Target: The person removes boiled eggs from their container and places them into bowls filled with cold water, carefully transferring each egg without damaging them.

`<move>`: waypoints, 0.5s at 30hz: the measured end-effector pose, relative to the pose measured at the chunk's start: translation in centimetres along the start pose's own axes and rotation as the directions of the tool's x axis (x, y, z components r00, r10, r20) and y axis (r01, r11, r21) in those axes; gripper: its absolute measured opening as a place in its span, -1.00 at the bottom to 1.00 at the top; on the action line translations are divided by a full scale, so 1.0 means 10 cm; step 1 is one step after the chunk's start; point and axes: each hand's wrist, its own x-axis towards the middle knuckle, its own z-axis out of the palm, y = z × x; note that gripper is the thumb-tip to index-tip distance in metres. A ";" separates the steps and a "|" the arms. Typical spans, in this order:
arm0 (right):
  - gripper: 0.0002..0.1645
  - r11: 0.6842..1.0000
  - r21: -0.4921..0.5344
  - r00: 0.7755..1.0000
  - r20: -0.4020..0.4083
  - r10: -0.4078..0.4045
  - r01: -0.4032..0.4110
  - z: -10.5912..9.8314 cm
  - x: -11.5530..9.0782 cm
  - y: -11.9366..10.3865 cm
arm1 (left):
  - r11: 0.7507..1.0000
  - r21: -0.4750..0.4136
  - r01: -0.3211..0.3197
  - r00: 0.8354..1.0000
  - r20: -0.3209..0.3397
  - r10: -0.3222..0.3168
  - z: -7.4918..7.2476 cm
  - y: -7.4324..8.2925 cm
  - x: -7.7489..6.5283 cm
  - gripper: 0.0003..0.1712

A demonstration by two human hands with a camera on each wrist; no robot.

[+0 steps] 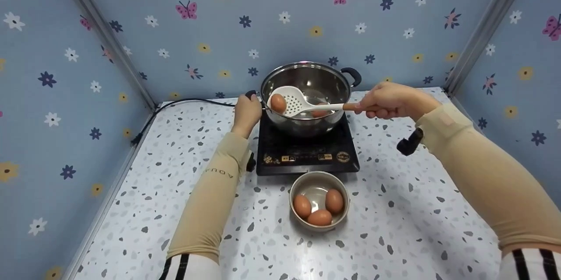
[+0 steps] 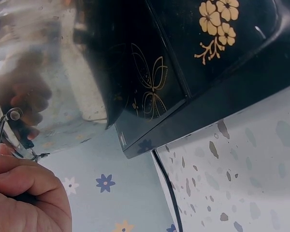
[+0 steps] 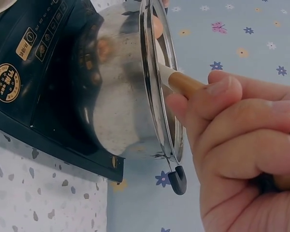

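Note:
A steel pot (image 1: 302,124) stands on a black induction cooker (image 1: 307,164). My left hand (image 1: 247,112) grips the pot's left handle; the left wrist view shows the fingers (image 2: 31,179) curled round it. With my right hand (image 1: 390,101) I hold a white slotted spoon (image 1: 326,107) by its wooden handle (image 3: 183,84). In the spoon's perforated bowl, over the left part of the pot's mouth, lies a brown egg (image 1: 278,103). Another egg (image 1: 321,110) shows inside the pot, partly hidden behind the spoon.
In front of the cooker stands a beige bowl (image 1: 294,218) with three brown eggs (image 1: 334,201). A black power cord (image 1: 188,99) runs left along the back of the speckled table (image 1: 144,210). Flower-patterned panels (image 1: 280,21) enclose the back and sides.

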 end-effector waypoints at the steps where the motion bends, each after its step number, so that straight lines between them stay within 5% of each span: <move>1: -0.70 1.000 0.015 1.000 0.004 -0.006 0.006 0.00 0.00 0.01 | 1.000 -0.002 0.001 1.000 0.003 -0.001 0.00 0.00 0.00 -0.41; 15: -0.66 0.996 0.080 0.999 0.012 -0.037 0.036 -0.02 -0.12 0.12 | 1.000 0.025 -0.009 0.999 -0.030 0.010 0.02 -0.01 0.01 -0.45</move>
